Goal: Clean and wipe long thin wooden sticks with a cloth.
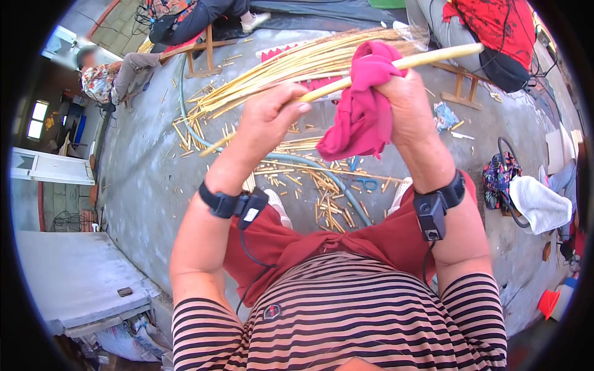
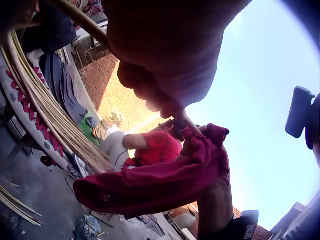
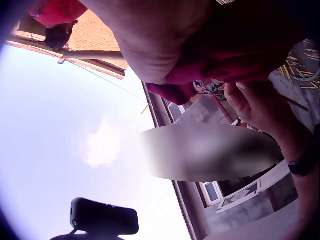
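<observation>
Left hand (image 1: 267,119) gripped slender pale-yellow wooden stick (image 1: 442,55), raised above grey concrete floor (image 1: 141,167); right hand (image 1: 409,110) clutched crimson fabric cloth (image 1: 357,120) around it. Apparently wiping; next stroke likely required steady pressure.

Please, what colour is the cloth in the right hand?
Deep pink; the cloth in the right hand shows best in the head view.

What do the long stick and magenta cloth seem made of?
The long stick looks like wood or cane, fairly smooth: pale yellow with a faint sheen. The magenta cloth seems soft, matte fabric, judging by its loose folds; fiber unclear.
</observation>
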A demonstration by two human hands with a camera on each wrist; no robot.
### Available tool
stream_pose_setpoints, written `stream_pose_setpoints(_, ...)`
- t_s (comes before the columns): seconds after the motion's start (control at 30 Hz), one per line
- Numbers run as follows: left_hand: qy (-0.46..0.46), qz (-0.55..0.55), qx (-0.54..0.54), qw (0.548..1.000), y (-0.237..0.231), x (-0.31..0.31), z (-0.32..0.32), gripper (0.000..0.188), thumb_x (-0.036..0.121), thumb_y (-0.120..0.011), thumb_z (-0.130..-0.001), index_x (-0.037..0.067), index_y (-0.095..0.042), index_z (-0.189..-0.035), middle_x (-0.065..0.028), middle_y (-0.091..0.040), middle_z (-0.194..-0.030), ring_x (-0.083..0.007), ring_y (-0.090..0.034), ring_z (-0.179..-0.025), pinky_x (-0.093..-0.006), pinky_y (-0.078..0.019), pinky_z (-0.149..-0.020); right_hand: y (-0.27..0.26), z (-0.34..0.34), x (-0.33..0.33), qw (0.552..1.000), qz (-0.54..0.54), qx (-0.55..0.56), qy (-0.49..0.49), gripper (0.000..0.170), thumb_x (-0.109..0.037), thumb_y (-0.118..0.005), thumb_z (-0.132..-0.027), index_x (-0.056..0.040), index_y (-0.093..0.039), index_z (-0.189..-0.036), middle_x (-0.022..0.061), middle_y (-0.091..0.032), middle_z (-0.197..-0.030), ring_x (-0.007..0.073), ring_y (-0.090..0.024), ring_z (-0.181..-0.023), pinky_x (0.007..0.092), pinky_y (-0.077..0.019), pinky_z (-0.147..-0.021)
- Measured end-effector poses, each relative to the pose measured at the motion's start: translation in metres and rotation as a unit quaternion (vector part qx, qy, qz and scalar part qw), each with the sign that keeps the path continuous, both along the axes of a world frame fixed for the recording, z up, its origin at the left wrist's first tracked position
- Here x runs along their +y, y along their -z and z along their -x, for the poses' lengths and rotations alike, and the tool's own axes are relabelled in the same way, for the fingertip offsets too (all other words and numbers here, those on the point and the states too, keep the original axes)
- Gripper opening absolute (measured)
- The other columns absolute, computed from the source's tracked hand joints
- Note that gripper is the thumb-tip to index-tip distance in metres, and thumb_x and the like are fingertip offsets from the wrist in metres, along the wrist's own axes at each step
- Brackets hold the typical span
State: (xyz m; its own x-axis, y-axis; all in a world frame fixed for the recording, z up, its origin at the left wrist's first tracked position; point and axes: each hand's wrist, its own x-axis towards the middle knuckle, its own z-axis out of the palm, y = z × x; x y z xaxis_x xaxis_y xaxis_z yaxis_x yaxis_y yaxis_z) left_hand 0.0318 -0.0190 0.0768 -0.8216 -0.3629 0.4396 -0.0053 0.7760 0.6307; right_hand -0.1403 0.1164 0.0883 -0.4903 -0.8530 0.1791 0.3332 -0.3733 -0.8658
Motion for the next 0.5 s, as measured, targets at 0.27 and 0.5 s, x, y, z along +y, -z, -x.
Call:
stream_pose_setpoints(0.27,-0.192,0.208,-0.036,0.958,-0.023,-0.034,-0.125,0.017,0.007,-0.066,-0.078,0.002,-0.062,-0.094,-0.011,-0.065,-0.084,-0.0214,-0.064,-0.075,-0.0293,-0.05,-0.064,0.024,0.034,-0.037,0.976,0.041,-0.186,0.109,0.012,-0.004,-0.058,-0.079,-0.0028,-0.061,-0.091,0.0062,-0.062,-0.084,0.0183,-0.062,-0.074,0.03,-0.0509,-0.068)
stream_pose_setpoints(0.5,-0.19,-0.294,0.319,0.881,-0.022,-0.083,-0.172,0.02,0.018,-0.051,-0.093,0.0,-0.055,-0.102,-0.0095,-0.061,-0.089,-0.0182,-0.059,-0.076,-0.0323,-0.0491,-0.075,0.04,0.071,-0.041,0.956,0.067,-0.28,0.051,0.014,-0.015,-0.048,-0.091,-0.0055,-0.056,-0.097,0.0097,-0.062,-0.091,0.0216,-0.062,-0.083,0.0371,-0.0526,-0.073)
